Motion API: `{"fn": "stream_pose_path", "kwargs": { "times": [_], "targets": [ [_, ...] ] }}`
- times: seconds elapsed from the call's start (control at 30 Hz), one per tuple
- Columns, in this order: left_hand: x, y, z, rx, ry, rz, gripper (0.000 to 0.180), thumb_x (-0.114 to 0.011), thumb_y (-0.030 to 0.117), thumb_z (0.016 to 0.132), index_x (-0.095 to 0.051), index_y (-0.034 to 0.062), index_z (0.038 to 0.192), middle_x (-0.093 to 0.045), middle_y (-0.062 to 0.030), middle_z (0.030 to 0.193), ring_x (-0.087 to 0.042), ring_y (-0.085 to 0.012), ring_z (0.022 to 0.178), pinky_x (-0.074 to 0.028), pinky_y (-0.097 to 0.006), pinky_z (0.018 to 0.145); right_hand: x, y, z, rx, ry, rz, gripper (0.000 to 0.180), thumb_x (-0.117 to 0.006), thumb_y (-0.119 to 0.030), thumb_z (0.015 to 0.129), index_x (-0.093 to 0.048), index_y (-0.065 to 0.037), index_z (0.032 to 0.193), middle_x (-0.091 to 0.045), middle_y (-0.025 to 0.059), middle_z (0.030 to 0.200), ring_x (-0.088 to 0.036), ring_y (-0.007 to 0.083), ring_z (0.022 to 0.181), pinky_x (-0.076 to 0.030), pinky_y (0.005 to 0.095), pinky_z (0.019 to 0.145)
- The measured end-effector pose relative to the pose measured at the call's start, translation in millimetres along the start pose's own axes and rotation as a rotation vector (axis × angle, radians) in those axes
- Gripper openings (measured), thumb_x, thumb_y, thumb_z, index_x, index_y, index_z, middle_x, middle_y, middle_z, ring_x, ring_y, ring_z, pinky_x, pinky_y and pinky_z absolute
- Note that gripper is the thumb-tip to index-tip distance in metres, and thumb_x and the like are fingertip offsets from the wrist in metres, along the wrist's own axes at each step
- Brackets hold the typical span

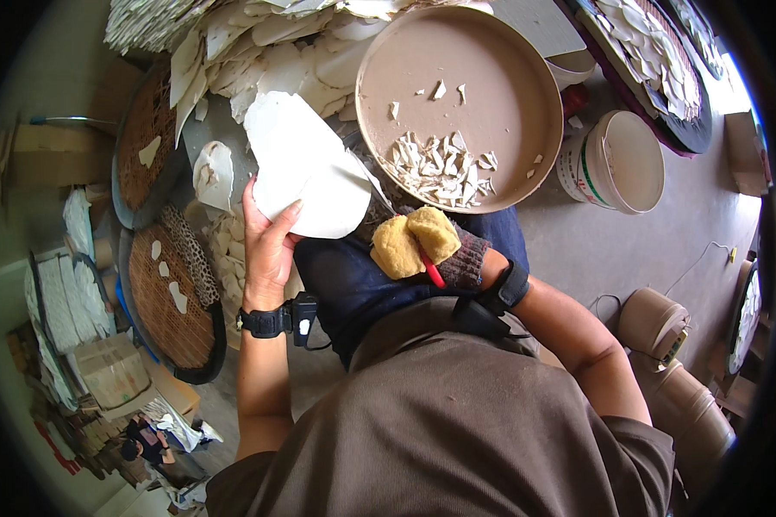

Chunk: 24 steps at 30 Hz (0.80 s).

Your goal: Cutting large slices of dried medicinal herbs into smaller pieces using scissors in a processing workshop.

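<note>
My left hand (270, 239) pinches the lower left edge of a thin, stiff white sheet (306, 164) with an irregular outline, thumb on top. At the sheet's right edge is a pair of scissors (416, 243), its handles wrapped in thick yellow padding, with a red handle end showing. My right hand (472, 258), in a grey-brown knitted glove, is closed on them; the padding hides most of its fingers. A narrow blade shows between padding and sheet, but whether it is cutting I cannot tell. Just beyond, a round brown pan (491, 86) holds many small white offcuts.
Stacked white sheets (267, 52) lie beyond my left hand. Round woven racks (177, 323) with white pieces stand on the left. To the right are a white bucket (603, 164), a rack of white pieces (655, 65) and brown tubs (655, 323). Another person (147, 444) is far lower left.
</note>
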<state>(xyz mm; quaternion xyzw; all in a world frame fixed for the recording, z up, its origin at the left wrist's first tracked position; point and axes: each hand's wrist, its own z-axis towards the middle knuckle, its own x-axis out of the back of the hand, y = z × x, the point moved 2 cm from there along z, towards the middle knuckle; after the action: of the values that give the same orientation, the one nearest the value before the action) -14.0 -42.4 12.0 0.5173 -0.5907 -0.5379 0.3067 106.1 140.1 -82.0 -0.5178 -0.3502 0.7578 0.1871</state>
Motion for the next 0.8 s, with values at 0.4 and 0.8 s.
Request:
{"fn": "stream_pose_path", "kwargs": {
  "times": [0.4,0.8],
  "targets": [
    [3,7,-1,0.044,-0.016,0.119,0.076,-0.056,-0.004,0.078,-0.012,0.0084,0.139,-0.036,-0.0118,0.13,-0.043,-0.0214,0.114,-0.04,-0.035,0.093,-16,-20,1,-0.197,0.32,-0.734,0.021,-0.065,-0.022,0.078,-0.062,-0.004,0.087,-0.063,0.0069,0.08,-0.059,0.0122,0.073,-0.048,0.0273,0.067],
    [44,23,19,-0.233,-0.312,0.156,0.02,-0.061,0.008,0.079,-0.061,0.0074,0.098,-0.046,-0.0144,0.128,-0.042,-0.0224,0.119,-0.031,-0.035,0.102,-8,-5,-11,0.044,0.224,-0.059,0.019,-0.052,-0.014,0.088,-0.057,0.0,0.1,-0.06,0.0098,0.101,-0.058,0.0164,0.092,-0.048,0.0297,0.084]
  ]
}}
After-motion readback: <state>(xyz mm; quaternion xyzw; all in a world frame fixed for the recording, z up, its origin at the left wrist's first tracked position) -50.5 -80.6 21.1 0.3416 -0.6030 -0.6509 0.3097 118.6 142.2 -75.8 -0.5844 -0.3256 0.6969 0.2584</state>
